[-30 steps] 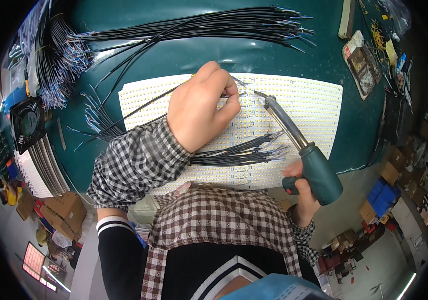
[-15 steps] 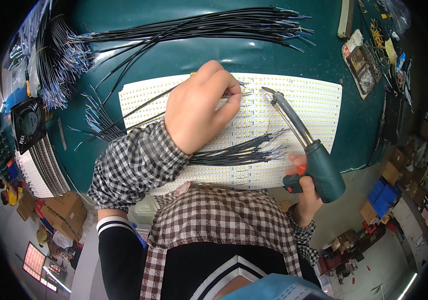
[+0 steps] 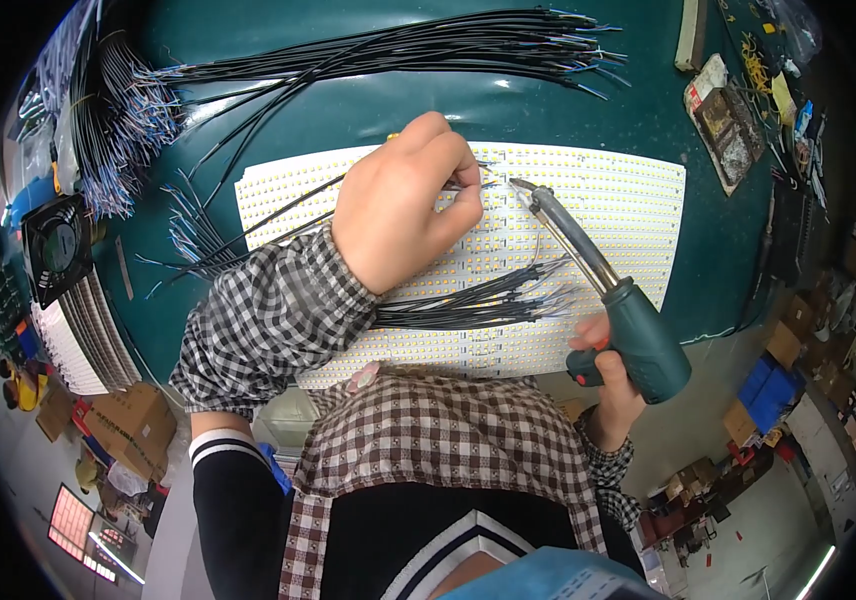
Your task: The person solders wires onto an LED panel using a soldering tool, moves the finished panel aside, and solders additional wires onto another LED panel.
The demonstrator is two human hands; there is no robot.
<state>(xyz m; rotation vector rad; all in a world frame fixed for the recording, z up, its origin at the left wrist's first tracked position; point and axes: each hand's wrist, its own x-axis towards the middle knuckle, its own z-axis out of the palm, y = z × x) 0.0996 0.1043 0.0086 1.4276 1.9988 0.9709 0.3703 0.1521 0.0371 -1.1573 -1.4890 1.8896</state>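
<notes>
Pinching a black cable (image 3: 298,204) between closed thumb and forefinger of the left hand (image 3: 403,205), over a white LED board (image 3: 598,240) lying on the green desk (image 3: 723,260). Gripping a green soldering gun (image 3: 648,345) with curled fingers of the right hand (image 3: 616,395). Aiming its tip toward ten o'clock, near the cable's wire ends; leaving contact unclear. Seeing a bunch of loose cables (image 3: 458,310) on the board, at five o'clock from the left hand. Noting a long cable bundle (image 3: 418,62) at twelve o'clock beyond the board, a black fan (image 3: 56,248) at nine.
</notes>
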